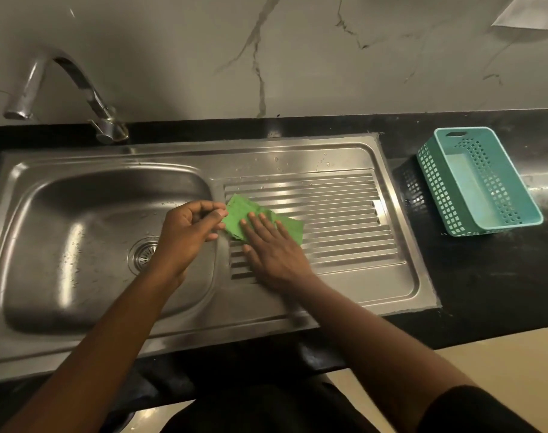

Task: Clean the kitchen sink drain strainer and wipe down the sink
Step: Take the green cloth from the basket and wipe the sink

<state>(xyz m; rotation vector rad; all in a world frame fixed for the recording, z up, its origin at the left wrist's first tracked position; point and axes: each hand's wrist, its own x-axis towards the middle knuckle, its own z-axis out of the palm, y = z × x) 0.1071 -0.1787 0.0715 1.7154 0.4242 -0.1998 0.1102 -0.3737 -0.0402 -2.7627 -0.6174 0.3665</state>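
Note:
A green cloth (289,225) lies on the ribbed drainboard (344,220) of the steel sink (78,214). My right hand (272,248) presses flat on the cloth, fingers spread. My left hand (188,232) pinches the cloth's left edge between thumb and fingers, above the divide between basin and drainboard. The round drain strainer (143,253) sits in the basin floor, partly hidden behind my left wrist. Water drops dot the basin and the drainboard's far edge.
A curved chrome tap (63,85) stands behind the basin at the left. A teal perforated plastic basket (475,182) rests on the black counter (485,276) right of the sink. A marble-pattern wall rises behind.

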